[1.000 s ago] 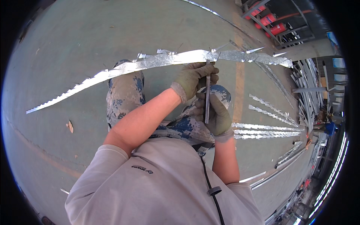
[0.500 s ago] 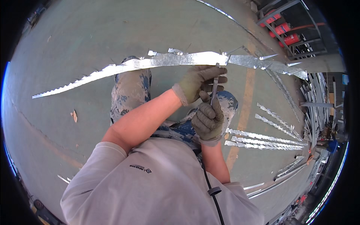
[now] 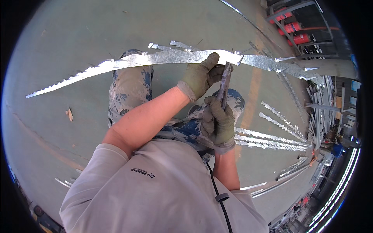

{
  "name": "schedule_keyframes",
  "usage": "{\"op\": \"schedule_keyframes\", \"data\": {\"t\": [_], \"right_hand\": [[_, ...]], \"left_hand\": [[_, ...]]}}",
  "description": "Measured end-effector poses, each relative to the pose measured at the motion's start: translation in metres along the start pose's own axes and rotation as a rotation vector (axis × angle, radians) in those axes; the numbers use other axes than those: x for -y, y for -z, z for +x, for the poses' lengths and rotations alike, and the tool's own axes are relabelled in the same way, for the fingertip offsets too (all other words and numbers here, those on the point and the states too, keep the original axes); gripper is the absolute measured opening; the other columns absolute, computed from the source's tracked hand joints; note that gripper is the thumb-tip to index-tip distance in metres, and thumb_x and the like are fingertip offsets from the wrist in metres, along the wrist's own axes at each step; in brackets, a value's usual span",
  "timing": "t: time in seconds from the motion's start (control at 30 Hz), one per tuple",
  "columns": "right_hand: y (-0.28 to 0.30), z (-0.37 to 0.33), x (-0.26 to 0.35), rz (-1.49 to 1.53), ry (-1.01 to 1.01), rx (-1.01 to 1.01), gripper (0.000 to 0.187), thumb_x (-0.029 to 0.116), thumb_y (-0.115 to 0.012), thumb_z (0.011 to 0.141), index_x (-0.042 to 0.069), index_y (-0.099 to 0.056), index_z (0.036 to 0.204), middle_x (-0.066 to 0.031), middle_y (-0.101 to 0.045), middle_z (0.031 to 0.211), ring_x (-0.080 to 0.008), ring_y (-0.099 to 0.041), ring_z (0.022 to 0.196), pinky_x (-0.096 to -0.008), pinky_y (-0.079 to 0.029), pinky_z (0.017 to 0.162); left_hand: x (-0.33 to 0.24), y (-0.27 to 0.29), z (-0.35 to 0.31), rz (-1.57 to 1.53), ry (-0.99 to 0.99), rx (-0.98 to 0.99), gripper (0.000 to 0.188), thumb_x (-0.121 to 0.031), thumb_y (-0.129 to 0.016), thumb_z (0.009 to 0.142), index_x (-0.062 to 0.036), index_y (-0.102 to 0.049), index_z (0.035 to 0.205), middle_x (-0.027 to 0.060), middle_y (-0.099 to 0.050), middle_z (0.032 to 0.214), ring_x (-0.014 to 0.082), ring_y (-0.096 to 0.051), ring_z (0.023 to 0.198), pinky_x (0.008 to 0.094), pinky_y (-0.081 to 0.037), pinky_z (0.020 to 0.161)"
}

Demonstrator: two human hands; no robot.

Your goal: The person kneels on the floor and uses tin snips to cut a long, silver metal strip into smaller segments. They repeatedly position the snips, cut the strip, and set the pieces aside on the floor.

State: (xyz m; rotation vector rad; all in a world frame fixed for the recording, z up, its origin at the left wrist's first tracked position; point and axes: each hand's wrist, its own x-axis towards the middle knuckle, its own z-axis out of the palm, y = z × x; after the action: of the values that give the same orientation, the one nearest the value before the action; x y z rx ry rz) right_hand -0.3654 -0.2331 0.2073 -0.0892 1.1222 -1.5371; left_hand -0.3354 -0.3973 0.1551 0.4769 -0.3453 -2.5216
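While gripping a long sheet-metal strip (image 3: 155, 58) in the gloved left hand (image 3: 197, 80), holds a slim, dark, pliers-like tool (image 3: 224, 88) in the gloved right hand (image 3: 222, 121). Presses the left thumb on the strip's shiny face near the middle of its length, with fingers curled below the lower edge, right beside the tool's tip. Closes the right fingers narrowly round the tool's lower part, aiming its tip at the strip's lower edge, just to the right of the left hand. Cannot tell tip touching metal from tip just short of it, nor jaws apart from jaws together. Has the strip stretched crosswise beyond the lap, overlapping the left knee in this view, with fine teeth toward the left end and bent tabs and pointed slivers along the upper edge and right part.

Wears camouflage trousers (image 3: 132, 87), knees bent, and a pale grey T-shirt (image 3: 163, 198) with a black cord (image 3: 215, 180) hanging down the front. Has several jagged metal strips (image 3: 268, 144) lying on the green floor (image 3: 89, 31) to the right, near a faded yellow line (image 3: 255, 91). Faces, toward the upper right, red fire extinguishers (image 3: 290, 28) in a metal frame (image 3: 294, 8), above stacked metal lengths (image 3: 316, 116).
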Motion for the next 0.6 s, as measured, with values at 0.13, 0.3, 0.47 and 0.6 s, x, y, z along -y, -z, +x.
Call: {"op": "schedule_keyframes", "data": {"t": [0.13,0.3,0.47,0.6], "right_hand": [[-0.011,-0.001,0.013,-0.363,0.004,-0.209,0.020,0.017,-0.072,0.100,0.003,-0.059,0.105,-0.0089,-0.065,0.070,-0.0141,-0.055,0.045,-0.0282,-0.039,0.037],[-0.018,0.003,0.026,-0.698,0.005,-0.365,0.024,0.013,-0.075,0.096,0.003,-0.054,0.098,-0.0122,-0.066,0.071,-0.0165,-0.058,0.047,-0.0307,-0.041,0.038],[-0.013,0.008,0.023,-0.737,-0.017,-0.390,0.025,0.016,-0.075,0.097,0.002,-0.055,0.100,-0.0123,-0.066,0.072,-0.0175,-0.059,0.049,-0.0322,-0.044,0.040],[-0.001,0.013,0.009,-0.461,-0.031,-0.255,0.027,0.021,-0.075,0.098,0.000,-0.058,0.102,-0.0123,-0.068,0.076,-0.0186,-0.062,0.053,-0.0329,-0.047,0.044]], "left_hand": [[0.002,0.003,0.003,-0.004,0.005,0.012,0.029,-0.023,-0.056,0.110,0.0011,-0.062,0.124,0.0163,-0.074,0.112,0.0264,-0.076,0.098,0.0375,-0.066,0.082],[0.006,0.004,0.005,0.024,-0.002,-0.031,0.026,-0.022,-0.059,0.109,0.0008,-0.063,0.120,0.0146,-0.075,0.109,0.0254,-0.077,0.096,0.0374,-0.066,0.081],[0.006,0.002,0.009,0.092,0.060,-0.168,0.027,-0.023,-0.063,0.107,0.0005,-0.062,0.122,0.0145,-0.075,0.111,0.0266,-0.076,0.097,0.0394,-0.065,0.082],[0.002,0.015,0.005,0.111,0.059,-0.101,0.032,-0.028,-0.064,0.107,-0.0011,-0.062,0.124,0.0159,-0.074,0.111,0.0283,-0.076,0.100,0.0425,-0.064,0.085]]}}
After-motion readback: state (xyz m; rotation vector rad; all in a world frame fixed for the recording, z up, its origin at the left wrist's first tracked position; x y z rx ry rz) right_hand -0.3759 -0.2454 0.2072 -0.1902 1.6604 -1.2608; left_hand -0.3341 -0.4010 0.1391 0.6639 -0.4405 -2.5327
